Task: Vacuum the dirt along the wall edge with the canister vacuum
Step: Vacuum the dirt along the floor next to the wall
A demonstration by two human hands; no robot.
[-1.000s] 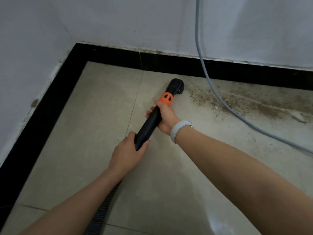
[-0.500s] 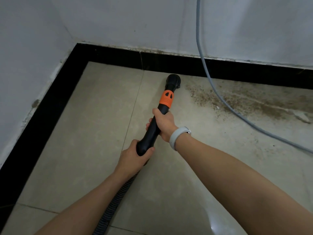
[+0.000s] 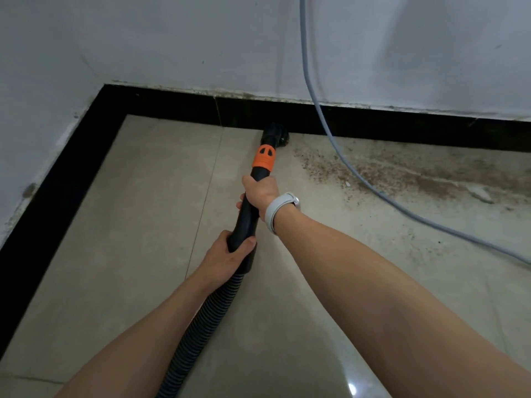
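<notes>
A black vacuum wand [image 3: 247, 218] with an orange collar [image 3: 264, 158] points away from me toward the far wall. Its black nozzle [image 3: 274, 135] sits on the floor right against the black baseboard [image 3: 402, 126]. My right hand [image 3: 260, 191], with a white wristband, grips the wand just below the collar. My left hand [image 3: 230, 254] grips the wand's lower end where the ribbed hose [image 3: 201, 331] joins. Brown dirt [image 3: 382, 170] is spread on the tiles to the right of the nozzle, along the wall.
A grey cable [image 3: 324, 127] hangs down the white wall [image 3: 201, 44] and runs across the dirty floor to the right. A second wall with black baseboard [image 3: 57, 179] closes the corner on the left. Beige floor tiles [image 3: 138, 225] lie between.
Both hands have pushed the wand forward. The nozzle went from the open tile to the foot of the far baseboard, at the left end of the dirt.
</notes>
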